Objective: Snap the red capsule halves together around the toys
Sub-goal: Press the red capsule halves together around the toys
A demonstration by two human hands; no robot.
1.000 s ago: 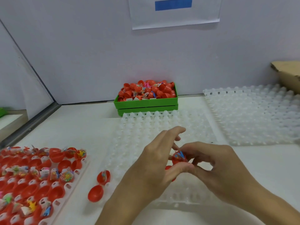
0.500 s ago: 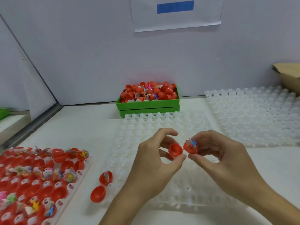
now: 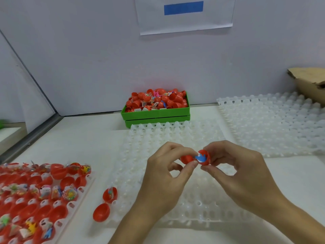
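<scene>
Pinching a red capsule half apiece, the two hands are shown above the near clear tray (image 3: 175, 205). The left hand (image 3: 165, 176) grips the empty half (image 3: 186, 159) between thumb and forefinger; most of that half is hidden behind the fingertips, so only a red arc is seen. The right hand (image 3: 241, 171) grips the filled half (image 3: 204, 157) with curled thumb and fingers, its open side turned toward the left hand, and a blue toy (image 3: 200, 157) in white wrapping is visible inside. The rims of the two halves are seen just touching or overlapping; whether they are seated cannot be told. Both halves are held at the fingertips, clear of the palms.

At near left, a tray of red halves (image 3: 31, 196) is cut off by the frame edge, and its toys are too small to be identified. Two loose halves lie between the trays: one with a wrapped toy (image 3: 110, 194), one empty half on the table (image 3: 101, 212). At the far side a green bin (image 3: 156, 114) heaped with capsule halves and toys is placed against the wall. A second clear tray (image 3: 274, 124) lies at far right, beside a cardboard box (image 3: 309, 81) that is cropped.
</scene>
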